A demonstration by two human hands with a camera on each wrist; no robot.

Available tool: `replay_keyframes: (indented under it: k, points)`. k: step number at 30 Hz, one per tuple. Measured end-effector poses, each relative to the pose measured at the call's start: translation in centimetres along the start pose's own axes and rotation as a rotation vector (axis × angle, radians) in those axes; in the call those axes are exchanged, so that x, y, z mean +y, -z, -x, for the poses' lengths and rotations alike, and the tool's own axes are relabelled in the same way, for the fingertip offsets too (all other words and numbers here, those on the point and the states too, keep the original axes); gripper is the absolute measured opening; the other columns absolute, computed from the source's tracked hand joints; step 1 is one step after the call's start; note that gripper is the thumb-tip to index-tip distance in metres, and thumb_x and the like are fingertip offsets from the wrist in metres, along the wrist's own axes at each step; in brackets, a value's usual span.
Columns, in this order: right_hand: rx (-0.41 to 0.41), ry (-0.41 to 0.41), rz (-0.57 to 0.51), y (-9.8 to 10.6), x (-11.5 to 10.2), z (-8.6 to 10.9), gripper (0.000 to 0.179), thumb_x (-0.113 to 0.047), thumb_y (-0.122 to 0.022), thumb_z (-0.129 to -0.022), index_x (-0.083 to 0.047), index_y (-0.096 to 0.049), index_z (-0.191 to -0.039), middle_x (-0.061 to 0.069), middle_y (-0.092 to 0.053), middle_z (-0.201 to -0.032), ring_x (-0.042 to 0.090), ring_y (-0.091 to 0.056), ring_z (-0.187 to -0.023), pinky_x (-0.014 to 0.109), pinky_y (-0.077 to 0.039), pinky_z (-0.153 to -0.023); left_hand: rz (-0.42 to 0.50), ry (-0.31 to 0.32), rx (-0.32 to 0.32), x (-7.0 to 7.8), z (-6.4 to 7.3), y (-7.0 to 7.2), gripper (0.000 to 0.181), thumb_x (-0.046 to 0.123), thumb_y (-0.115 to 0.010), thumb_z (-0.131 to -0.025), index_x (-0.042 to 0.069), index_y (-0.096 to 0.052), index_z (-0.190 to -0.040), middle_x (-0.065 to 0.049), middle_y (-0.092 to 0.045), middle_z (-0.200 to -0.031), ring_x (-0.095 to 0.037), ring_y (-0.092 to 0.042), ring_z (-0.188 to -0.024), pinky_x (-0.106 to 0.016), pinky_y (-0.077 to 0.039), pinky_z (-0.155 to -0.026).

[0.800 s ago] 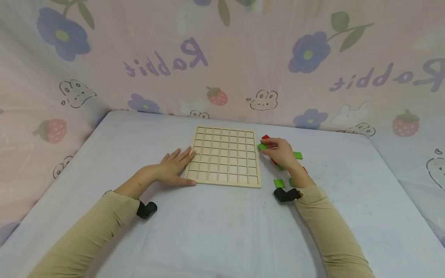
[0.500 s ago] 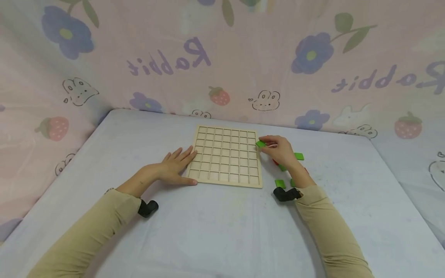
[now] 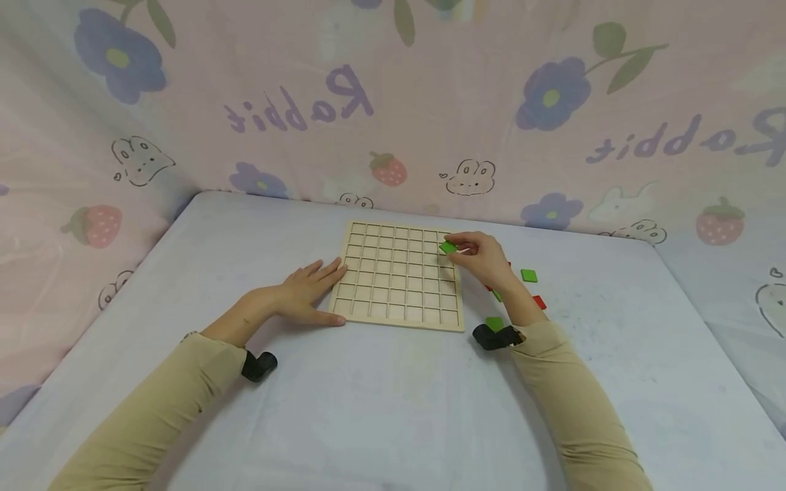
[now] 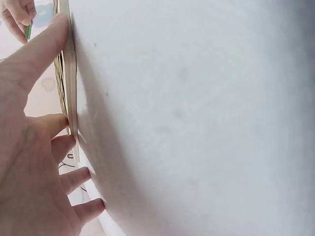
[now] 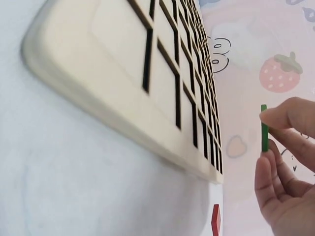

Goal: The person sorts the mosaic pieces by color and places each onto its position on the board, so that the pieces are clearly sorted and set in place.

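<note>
A wooden grid board (image 3: pixel 396 324) with square cells lies flat on the table. My left hand (image 3: pixel 303 296) rests at its left edge, fingers spread and straight, touching the rim; the left wrist view shows the thumb and fingertips against the board's side. Between thumb and fingers my right hand (image 3: pixel 485 259) pinches a green square tile (image 3: pixel 448 248), held above the board's upper right cells. In the right wrist view that green tile (image 5: pixel 264 128) is seen edge-on, raised off the board. The cells that show hold no tiles.
Right of the board lie loose tiles: a green tile (image 3: pixel 529 275), a red tile (image 3: pixel 539 302) and another green tile (image 3: pixel 494 323). More are partly hidden under the right forearm. A printed cloth (image 3: pixel 417 102) hangs behind the white table (image 3: pixel 381 409).
The right hand has carried the green tile leftward and slightly away, from beside the board to over its upper right cells. The left hand has stayed at the board's left edge.
</note>
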State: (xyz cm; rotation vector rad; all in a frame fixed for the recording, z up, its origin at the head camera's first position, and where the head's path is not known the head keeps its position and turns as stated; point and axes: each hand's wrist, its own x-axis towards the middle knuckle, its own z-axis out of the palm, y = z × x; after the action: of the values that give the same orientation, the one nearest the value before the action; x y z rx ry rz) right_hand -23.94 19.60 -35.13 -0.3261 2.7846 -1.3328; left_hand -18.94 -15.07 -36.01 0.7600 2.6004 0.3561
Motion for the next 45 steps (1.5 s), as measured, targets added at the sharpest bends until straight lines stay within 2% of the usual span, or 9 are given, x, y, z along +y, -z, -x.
replay_keyframes:
  k: [6, 15, 24, 36, 40, 45]
  points:
    - [-0.016, 0.017, -0.02, -0.6, -0.4, -0.5, 0.039, -0.01, -0.067, -0.089, -0.004, -0.061, -0.128, 0.017, -0.058, -0.128, 0.031, -0.058, -0.109, 0.042, -0.048, -0.091, 0.015, 0.007, -0.004, 0.0, -0.1, 0.0, 0.098, 0.054, -0.061, -0.088, 0.008, -0.008, -0.155, -0.013, 0.0, -0.162, -0.047, 0.0, -0.145, -0.066, -0.007, -0.112]
    - [-0.03, 0.039, -0.051, -1.5, -1.3, -1.2, 0.038, -0.008, -0.066, -0.089, -0.002, -0.061, -0.127, 0.017, -0.058, -0.127, 0.031, -0.058, -0.11, 0.041, -0.05, -0.091, -0.009, 0.014, -0.012, 0.0, -0.1, 0.0, 0.099, 0.055, -0.06, -0.088, 0.007, -0.006, -0.155, -0.013, 0.001, -0.162, -0.046, 0.001, -0.145, -0.064, -0.006, -0.114]
    - [-0.051, 0.025, -0.075, -2.3, -2.0, -1.6, 0.038, -0.008, -0.066, -0.09, -0.003, -0.062, -0.127, 0.017, -0.059, -0.123, 0.029, -0.059, -0.106, 0.025, -0.051, -0.078, 0.007, 0.017, -0.019, 0.3, 0.0, 0.1, 0.098, 0.053, -0.061, -0.088, 0.007, -0.006, -0.155, -0.014, 0.002, -0.162, -0.046, 0.002, -0.145, -0.064, -0.005, -0.114]
    - [-0.069, 0.078, -0.089, -3.2, -2.9, -2.0, 0.037, -0.007, -0.065, -0.09, 0.0, -0.062, -0.125, 0.017, -0.059, -0.124, 0.03, -0.056, -0.109, 0.039, -0.049, -0.091, 0.011, 0.021, -0.019, 0.3, -0.1, 0.3, 0.097, 0.053, -0.061, -0.088, 0.008, -0.006, -0.155, -0.013, 0.003, -0.162, -0.045, 0.003, -0.146, -0.065, -0.004, -0.113]
    - [-0.073, 0.091, -0.085, -3.5, -3.1, -2.2, 0.037, -0.008, -0.065, -0.089, 0.0, -0.062, -0.125, 0.016, -0.059, -0.125, 0.029, -0.056, -0.112, 0.041, -0.047, -0.096, 0.016, 0.02, -0.017, 0.5, 0.0, 0.3, 0.098, 0.053, -0.061, -0.088, 0.007, -0.006, -0.155, -0.014, 0.002, -0.162, -0.046, 0.002, -0.145, -0.066, -0.004, -0.113]
    - [-0.084, 0.096, -0.102, -3.9, -3.4, -2.5, 0.036, -0.007, -0.065, -0.089, 0.0, -0.062, -0.125, 0.016, -0.06, -0.125, 0.029, -0.056, -0.111, 0.041, -0.047, -0.097, 0.008, 0.033, -0.023, 0.6, 0.1, 0.3, 0.098, 0.054, -0.06, -0.088, 0.008, -0.006, -0.155, -0.013, 0.002, -0.162, -0.045, 0.002, -0.146, -0.066, -0.004, -0.112]
